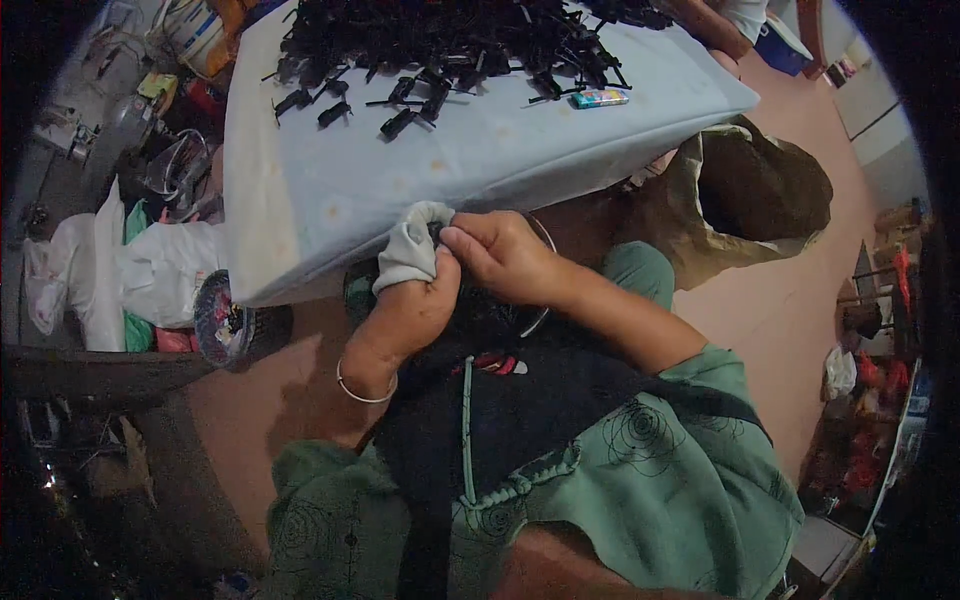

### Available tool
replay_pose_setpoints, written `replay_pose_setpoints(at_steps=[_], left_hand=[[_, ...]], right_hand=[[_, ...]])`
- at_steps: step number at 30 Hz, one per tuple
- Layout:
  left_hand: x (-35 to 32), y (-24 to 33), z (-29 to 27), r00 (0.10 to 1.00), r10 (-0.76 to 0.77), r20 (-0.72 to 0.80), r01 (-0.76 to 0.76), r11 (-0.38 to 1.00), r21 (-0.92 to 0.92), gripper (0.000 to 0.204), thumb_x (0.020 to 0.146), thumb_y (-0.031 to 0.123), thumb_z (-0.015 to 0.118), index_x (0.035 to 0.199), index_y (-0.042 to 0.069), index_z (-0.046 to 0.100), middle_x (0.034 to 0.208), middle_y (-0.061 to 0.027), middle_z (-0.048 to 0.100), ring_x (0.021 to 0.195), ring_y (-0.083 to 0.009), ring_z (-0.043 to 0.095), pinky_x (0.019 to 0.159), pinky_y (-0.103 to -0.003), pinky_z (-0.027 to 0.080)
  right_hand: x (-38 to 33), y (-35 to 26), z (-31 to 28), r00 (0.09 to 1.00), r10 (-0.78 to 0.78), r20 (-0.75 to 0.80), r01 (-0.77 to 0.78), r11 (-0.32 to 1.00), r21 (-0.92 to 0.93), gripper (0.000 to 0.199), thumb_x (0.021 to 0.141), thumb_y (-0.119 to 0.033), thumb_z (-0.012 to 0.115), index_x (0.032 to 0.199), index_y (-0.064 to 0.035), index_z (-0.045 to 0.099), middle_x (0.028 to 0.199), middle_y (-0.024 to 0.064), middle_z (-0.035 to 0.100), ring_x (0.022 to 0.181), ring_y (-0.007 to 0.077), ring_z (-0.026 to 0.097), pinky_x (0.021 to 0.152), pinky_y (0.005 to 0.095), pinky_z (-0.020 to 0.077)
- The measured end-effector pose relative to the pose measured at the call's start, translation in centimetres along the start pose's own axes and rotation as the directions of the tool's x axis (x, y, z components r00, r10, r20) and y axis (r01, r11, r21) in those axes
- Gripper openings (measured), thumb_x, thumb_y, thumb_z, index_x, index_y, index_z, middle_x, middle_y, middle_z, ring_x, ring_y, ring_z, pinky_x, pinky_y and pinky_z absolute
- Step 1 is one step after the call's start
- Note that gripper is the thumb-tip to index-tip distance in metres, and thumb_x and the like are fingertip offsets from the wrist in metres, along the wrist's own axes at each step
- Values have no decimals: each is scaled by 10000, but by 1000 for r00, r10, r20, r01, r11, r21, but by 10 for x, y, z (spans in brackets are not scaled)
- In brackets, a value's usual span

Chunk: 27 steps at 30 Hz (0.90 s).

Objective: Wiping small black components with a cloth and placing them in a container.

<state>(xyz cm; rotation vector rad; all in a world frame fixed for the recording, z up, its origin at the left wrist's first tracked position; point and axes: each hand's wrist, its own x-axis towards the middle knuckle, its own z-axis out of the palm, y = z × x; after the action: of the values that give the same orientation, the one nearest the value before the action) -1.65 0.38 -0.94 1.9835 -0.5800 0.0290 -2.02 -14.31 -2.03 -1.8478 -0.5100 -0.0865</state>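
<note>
My left hand [415,305] is closed, its fingers covered by a pale grey-white cloth [408,250] that may be a glove. Right beside it, my right hand [505,255] is curled with thumb and forefinger pinched together. A small dark piece [437,232] shows between the two hands; it looks like one of the black plastic parts, but most of it is covered. Both hands meet just off the near edge of the table. On the table lies a large heap of black plastic parts [450,40], with several loose ones [400,120] nearer to me.
A pale cloth covers the table [300,190]. A small colourful packet [600,98] lies by the heap. To the right stands an open brown sack [690,210]; at left are white plastic bags [175,270] and a mesh basket [220,325]. Another person's arm [715,25] rests at the far right.
</note>
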Motion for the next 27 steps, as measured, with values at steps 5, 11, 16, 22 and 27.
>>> replay_pose_setpoints(at_steps=[5,11,16,22,27], left_hand=[[1,-2,0,997,58,-55,-51,991,126,282,736,16,426,1016,-9,436,929,-203,496,858,-350,499,781,-370,402],[-3,-16,-3,995,-87,58,88,996,-13,356,762,66,490,1102,-4,407,950,-195,502,882,-331,504,776,-373,404],[4,-25,-16,976,111,187,-164,942,294,400,821,136,526,1176,-8,410,1075,-138,509,955,-173,515,808,-273,424],[13,-14,-22,955,-239,175,262,957,-124,286,819,102,530,1082,-3,491,1017,-108,541,904,-153,528,771,-275,438],[24,-9,-40,968,213,-134,-147,912,383,277,747,67,560,1021,33,548,908,-148,573,867,-282,540,757,-340,422]], right_hand=[[5,16,19,992,-56,-109,55,998,-9,254,857,-193,482,707,12,494,591,193,483,495,297,418,507,364,389],[17,23,-2,1000,2,28,-3,1000,26,281,851,-238,487,705,1,513,582,190,501,488,344,440,486,375,390],[74,26,-31,978,18,-207,-142,786,-602,273,802,-297,550,740,-31,549,634,140,557,608,292,561,533,369,430],[100,64,-25,979,-132,-157,-38,636,-771,219,760,-281,545,764,-63,530,708,134,583,668,315,578,578,416,458],[62,40,-43,974,-139,-178,22,842,-539,141,788,-178,538,768,-41,518,641,100,535,597,239,542,542,340,415]])
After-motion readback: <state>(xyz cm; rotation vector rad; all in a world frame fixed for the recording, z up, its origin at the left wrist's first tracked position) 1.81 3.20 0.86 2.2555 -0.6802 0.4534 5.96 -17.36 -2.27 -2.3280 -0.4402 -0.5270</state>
